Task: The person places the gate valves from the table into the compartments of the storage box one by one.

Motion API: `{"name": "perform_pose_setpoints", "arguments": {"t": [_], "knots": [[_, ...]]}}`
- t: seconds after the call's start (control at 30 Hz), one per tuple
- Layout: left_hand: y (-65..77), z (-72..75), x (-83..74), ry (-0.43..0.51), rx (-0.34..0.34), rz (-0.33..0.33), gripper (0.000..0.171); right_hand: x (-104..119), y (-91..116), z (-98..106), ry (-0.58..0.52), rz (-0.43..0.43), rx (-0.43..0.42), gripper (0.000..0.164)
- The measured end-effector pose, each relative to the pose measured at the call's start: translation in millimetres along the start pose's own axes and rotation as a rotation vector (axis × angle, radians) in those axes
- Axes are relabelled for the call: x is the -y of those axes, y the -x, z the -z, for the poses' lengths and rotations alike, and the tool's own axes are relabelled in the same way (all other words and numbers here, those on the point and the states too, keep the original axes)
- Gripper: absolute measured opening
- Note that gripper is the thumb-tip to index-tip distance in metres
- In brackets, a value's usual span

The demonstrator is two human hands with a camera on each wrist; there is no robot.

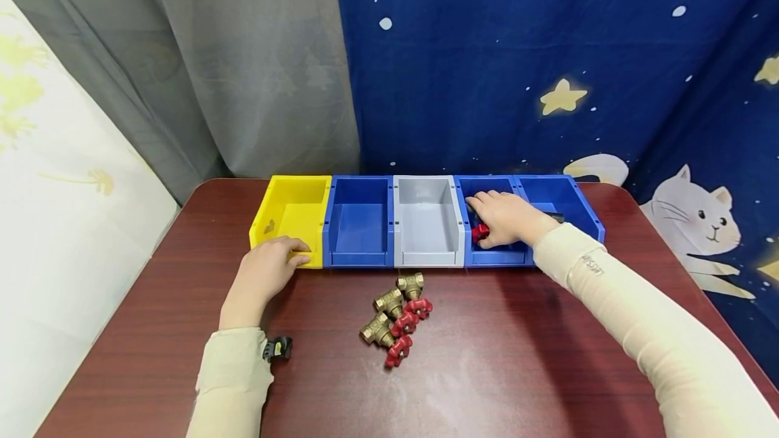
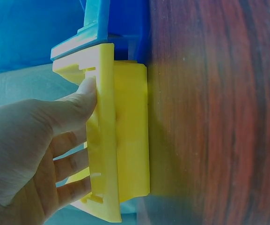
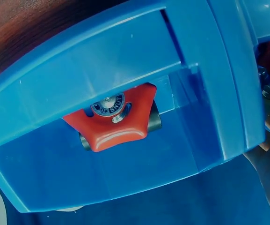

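My left hand (image 1: 268, 272) rests on the front rim of the yellow bin (image 1: 262, 211) at the left end of the row. In the left wrist view, its thumb lies on the rim and the other fingers reach inside. My right hand (image 1: 505, 216) is down in the fourth bin (image 1: 496, 259), a blue one, where it holds a valve with a red handwheel (image 1: 480, 232); most of the valve's body is hidden. Inside the rightmost blue bin (image 3: 125, 183), a valve with a red handwheel (image 3: 120, 126) shows in the right wrist view.
Three brass valves (image 1: 388, 303) with red handwheels lie together on the dark red table (image 1: 487, 370), in front of the bins. A blue bin (image 1: 360, 228) and a grey bin (image 1: 426, 225) stand mid-row. Behind the table hang a grey curtain and a blue curtain (image 1: 462, 86).
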State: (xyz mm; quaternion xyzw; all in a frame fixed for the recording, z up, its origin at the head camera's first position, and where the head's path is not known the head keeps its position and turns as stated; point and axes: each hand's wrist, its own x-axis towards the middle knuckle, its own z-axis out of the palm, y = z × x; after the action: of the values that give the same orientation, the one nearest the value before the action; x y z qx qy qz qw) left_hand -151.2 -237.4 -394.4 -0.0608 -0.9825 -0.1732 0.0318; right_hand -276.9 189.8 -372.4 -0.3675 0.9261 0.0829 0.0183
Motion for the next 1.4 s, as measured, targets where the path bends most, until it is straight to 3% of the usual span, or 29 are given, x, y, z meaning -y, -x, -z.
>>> {"name": "perform_pose_setpoints", "arguments": {"t": [0.3,0.7,1.4], "knots": [[0.2,-1.0,-0.6,-0.003,0.003,0.005,0.022,2.1,-2.7,-0.9,-0.028,-0.036,0.055,0.093],[-0.5,-2.1,2.1,0.001,0.001,-0.007,0.020,3.7,-6.3,-0.9,-0.146,-0.119,0.129,0.090],[-0.4,-1.2,2.2,0.005,0.013,0.009,0.023,3.4,-7.0,-3.7,-0.234,-0.141,0.142,0.087]]}}
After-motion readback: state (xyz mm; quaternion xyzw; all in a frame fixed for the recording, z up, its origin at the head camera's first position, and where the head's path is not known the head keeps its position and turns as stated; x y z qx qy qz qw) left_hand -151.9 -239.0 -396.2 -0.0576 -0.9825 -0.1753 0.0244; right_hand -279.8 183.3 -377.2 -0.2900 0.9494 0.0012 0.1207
